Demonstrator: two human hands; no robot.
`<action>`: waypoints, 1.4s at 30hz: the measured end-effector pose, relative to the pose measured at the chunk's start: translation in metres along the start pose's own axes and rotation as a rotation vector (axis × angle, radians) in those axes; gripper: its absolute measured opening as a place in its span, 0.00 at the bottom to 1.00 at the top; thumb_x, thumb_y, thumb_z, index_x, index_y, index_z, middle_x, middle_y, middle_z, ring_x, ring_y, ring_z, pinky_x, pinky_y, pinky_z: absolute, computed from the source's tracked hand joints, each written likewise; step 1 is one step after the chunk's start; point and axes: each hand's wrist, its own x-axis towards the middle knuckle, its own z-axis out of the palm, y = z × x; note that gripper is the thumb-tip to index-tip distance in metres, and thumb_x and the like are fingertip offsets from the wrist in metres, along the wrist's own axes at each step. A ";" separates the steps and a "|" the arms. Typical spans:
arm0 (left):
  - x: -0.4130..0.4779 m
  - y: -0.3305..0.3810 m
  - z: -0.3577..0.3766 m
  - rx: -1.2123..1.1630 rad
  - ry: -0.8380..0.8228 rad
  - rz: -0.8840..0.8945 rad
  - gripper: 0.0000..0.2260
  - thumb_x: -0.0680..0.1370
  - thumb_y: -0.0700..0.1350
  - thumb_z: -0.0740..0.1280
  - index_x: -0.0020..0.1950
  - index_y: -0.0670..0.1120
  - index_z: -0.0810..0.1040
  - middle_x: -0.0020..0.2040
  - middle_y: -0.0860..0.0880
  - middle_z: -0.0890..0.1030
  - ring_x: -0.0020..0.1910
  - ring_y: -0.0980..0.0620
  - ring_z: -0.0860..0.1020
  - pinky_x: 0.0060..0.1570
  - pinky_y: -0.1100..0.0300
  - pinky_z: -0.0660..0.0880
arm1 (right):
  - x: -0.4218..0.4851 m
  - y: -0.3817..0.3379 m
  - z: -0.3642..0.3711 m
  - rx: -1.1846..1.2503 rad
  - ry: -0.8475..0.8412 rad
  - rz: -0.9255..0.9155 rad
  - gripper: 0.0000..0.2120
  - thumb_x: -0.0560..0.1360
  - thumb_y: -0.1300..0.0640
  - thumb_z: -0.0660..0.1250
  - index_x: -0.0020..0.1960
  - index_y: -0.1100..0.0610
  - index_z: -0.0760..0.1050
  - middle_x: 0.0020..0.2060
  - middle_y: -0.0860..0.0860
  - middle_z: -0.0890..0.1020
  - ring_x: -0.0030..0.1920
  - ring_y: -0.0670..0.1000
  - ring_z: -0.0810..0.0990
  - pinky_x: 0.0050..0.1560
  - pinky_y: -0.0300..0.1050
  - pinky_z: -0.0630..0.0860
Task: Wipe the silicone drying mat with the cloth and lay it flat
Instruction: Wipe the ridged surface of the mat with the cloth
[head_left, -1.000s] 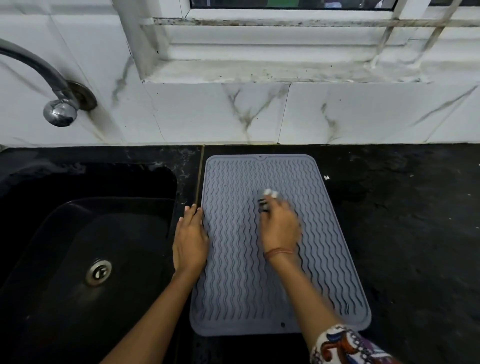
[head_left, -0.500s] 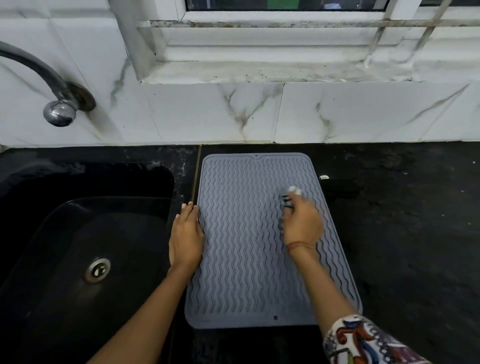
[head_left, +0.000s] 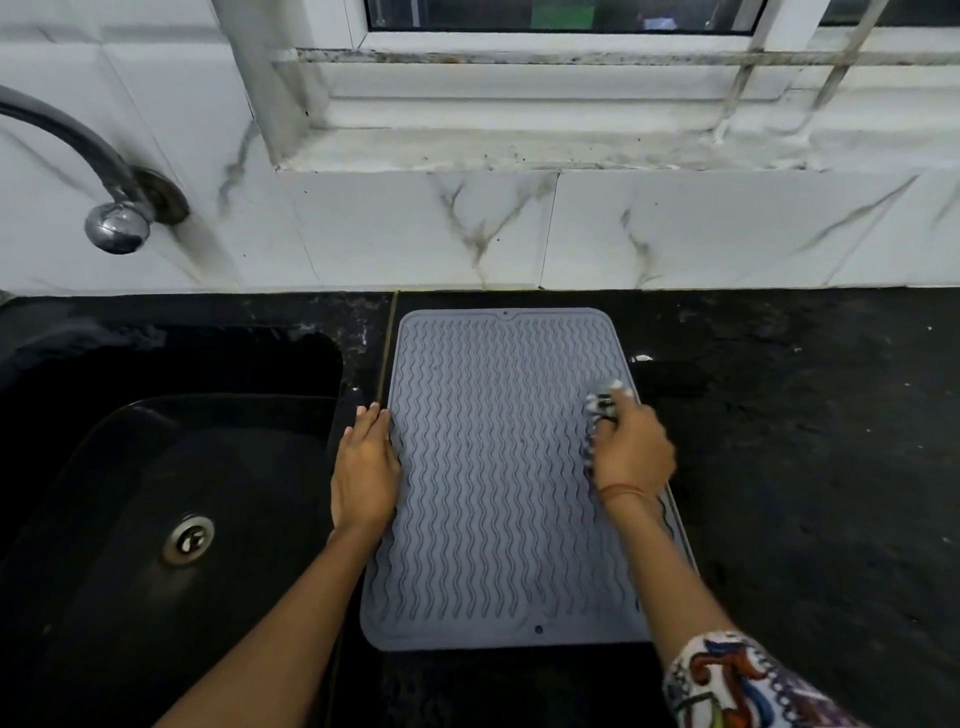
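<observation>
Wiping mat (head_left: 498, 467): your right hand (head_left: 631, 449) bunches cloth (head_left: 602, 405), left hand (head_left: 366, 470) flat beside; next, sweep toward yourself.

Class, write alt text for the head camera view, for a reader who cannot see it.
A person's right hand presses a bunched cloth onto the right edge of a grey wavy-ribbed silicone mat lying flat on a black counter, while the left hand rests flat at its left edge. A black sink sits to the left.
</observation>
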 end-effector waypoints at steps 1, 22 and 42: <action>0.000 0.000 0.000 -0.001 0.003 0.000 0.17 0.77 0.33 0.56 0.66 0.37 0.67 0.70 0.40 0.67 0.72 0.46 0.62 0.74 0.51 0.56 | -0.013 -0.014 0.009 0.041 -0.013 -0.050 0.18 0.77 0.60 0.62 0.66 0.53 0.70 0.59 0.56 0.77 0.56 0.58 0.77 0.56 0.53 0.76; -0.001 -0.003 -0.003 0.026 -0.043 0.023 0.17 0.79 0.35 0.55 0.67 0.39 0.66 0.72 0.41 0.66 0.74 0.46 0.59 0.74 0.51 0.55 | -0.051 -0.031 0.016 0.093 -0.164 -0.406 0.18 0.77 0.60 0.62 0.66 0.53 0.71 0.64 0.53 0.75 0.51 0.51 0.79 0.48 0.37 0.76; -0.034 -0.008 -0.018 0.068 -0.099 0.056 0.17 0.80 0.40 0.53 0.69 0.41 0.64 0.73 0.43 0.64 0.74 0.48 0.58 0.73 0.51 0.55 | -0.026 0.017 -0.014 0.019 -0.078 -0.120 0.18 0.78 0.61 0.59 0.66 0.51 0.70 0.59 0.55 0.77 0.54 0.56 0.78 0.53 0.49 0.75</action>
